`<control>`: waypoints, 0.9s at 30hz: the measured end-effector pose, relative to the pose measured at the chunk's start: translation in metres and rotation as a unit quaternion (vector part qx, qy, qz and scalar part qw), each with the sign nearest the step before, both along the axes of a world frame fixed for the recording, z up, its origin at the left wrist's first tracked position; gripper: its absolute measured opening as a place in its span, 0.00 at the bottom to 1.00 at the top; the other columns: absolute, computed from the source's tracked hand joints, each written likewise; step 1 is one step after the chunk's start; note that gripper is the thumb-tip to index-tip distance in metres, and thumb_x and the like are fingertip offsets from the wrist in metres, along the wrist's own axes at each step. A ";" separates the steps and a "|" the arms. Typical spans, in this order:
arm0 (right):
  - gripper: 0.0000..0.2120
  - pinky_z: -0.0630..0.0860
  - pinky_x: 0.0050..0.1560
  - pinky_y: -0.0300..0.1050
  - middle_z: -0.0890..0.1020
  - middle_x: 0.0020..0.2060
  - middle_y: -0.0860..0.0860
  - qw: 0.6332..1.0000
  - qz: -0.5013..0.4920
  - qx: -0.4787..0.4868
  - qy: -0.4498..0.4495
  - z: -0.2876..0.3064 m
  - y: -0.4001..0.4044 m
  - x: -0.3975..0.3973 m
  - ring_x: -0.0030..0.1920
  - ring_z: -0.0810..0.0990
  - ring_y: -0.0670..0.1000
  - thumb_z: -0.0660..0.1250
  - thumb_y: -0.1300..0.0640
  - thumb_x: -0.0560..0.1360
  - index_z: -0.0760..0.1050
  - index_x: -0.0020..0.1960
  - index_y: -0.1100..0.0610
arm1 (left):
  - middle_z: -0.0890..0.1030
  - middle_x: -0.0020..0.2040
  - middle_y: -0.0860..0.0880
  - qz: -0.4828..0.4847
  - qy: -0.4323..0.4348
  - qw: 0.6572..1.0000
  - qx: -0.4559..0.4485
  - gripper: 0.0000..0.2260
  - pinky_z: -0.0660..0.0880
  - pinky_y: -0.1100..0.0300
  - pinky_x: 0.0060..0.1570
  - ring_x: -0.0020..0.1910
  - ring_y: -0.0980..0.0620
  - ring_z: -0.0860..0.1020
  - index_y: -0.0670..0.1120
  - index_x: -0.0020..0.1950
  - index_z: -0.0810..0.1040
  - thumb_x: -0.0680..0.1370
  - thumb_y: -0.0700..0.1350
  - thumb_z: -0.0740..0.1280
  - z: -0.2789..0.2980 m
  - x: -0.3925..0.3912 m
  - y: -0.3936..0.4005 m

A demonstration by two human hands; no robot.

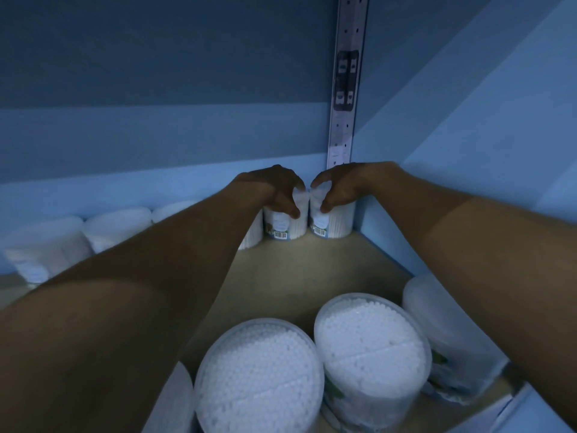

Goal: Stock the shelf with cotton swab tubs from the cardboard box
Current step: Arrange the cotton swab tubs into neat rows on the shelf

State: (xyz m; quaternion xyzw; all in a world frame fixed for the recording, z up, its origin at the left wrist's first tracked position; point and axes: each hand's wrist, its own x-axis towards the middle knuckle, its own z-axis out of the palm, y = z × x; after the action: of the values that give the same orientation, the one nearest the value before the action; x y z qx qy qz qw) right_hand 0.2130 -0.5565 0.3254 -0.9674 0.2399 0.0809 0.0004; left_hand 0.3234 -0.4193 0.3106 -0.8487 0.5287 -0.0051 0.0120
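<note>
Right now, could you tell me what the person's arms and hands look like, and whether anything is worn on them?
Both forearms are bare, with no sleeves in view. The left hand and right hand show no gloves, watch or rings.

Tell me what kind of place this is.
Probably a shop's display shelf being stocked. A slotted metal upright runs up the back panel, identical barcoded swab tubs line the back, and each hand, left and right, sets one in the corner.

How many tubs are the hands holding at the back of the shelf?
2: the left hand grips one tub, and the right hand grips another in the corner. More tubs stand elsewhere.
</note>
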 end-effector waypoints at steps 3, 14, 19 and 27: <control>0.37 0.66 0.73 0.54 0.63 0.78 0.49 1.000 0.001 0.005 0.004 0.001 0.005 -0.006 0.75 0.65 0.55 0.73 0.43 0.73 0.61 0.77 0.42 | 0.66 0.76 0.50 0.003 0.011 1.000 0.006 0.35 0.67 0.53 0.69 0.73 0.49 0.65 0.54 0.77 0.64 0.73 0.58 0.73 0.002 -0.005 0.002; 0.36 0.66 0.73 0.51 0.63 0.78 0.49 1.000 0.009 0.014 -0.002 0.005 0.027 -0.046 0.75 0.64 0.55 0.75 0.44 0.72 0.64 0.76 0.42 | 0.69 0.74 0.50 -0.012 -0.016 1.000 0.021 0.32 0.68 0.54 0.66 0.71 0.48 0.68 0.53 0.77 0.66 0.75 0.59 0.70 0.007 -0.047 0.021; 0.36 0.67 0.72 0.53 0.65 0.77 0.48 1.000 0.003 0.017 -0.004 0.004 0.039 -0.065 0.74 0.66 0.54 0.75 0.43 0.71 0.65 0.76 0.40 | 0.73 0.71 0.48 -0.004 0.004 1.000 0.021 0.31 0.73 0.51 0.65 0.67 0.47 0.73 0.52 0.75 0.69 0.75 0.57 0.72 0.012 -0.067 0.033; 0.34 0.67 0.71 0.49 0.67 0.76 0.48 0.999 0.022 0.041 -0.007 0.008 0.060 -0.097 0.73 0.67 0.54 0.73 0.41 0.72 0.66 0.75 0.41 | 0.75 0.70 0.49 -0.015 0.016 0.999 0.035 0.28 0.73 0.53 0.64 0.66 0.47 0.75 0.51 0.74 0.71 0.75 0.55 0.71 0.020 -0.097 0.055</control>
State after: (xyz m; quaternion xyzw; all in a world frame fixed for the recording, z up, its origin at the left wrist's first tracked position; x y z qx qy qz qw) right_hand 0.1162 -0.4969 0.3329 -0.9723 0.2148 0.0835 0.0397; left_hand 0.2268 -0.3644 0.3306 -0.8400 0.5409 0.0264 0.0332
